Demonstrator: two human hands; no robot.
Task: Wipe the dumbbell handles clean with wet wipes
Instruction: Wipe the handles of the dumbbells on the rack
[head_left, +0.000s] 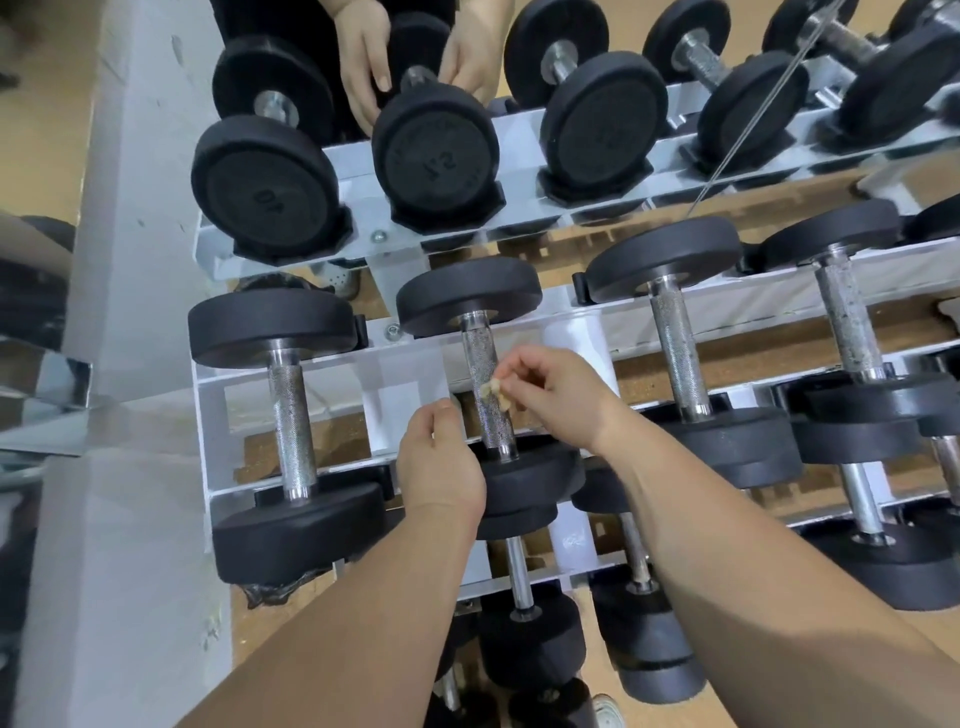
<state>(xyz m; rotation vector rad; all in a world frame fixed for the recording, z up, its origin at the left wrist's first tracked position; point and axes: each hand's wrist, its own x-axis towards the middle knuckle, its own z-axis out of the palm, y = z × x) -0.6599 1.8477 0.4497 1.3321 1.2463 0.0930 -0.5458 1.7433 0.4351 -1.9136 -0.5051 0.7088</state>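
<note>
Black dumbbells with knurled steel handles lie across a white rack (207, 415). My right hand (556, 395) pinches a small crumpled, yellowish wet wipe (493, 389) against the handle (479, 353) of the second dumbbell from the left. My left hand (439, 462) hovers just left of that handle's near end, by the near weight head (530, 478). Its fingers are turned away from me and look relaxed, holding nothing that I can see. The mirror reflection (363, 67) shows them fairly straight.
A dumbbell (288, 421) lies to the left and others (675, 353) to the right on the same tier. Lower tiers hold more dumbbells (524, 618). A mirror behind the rack reflects the weights (436, 150). A grey wall edge (130, 260) runs along the left.
</note>
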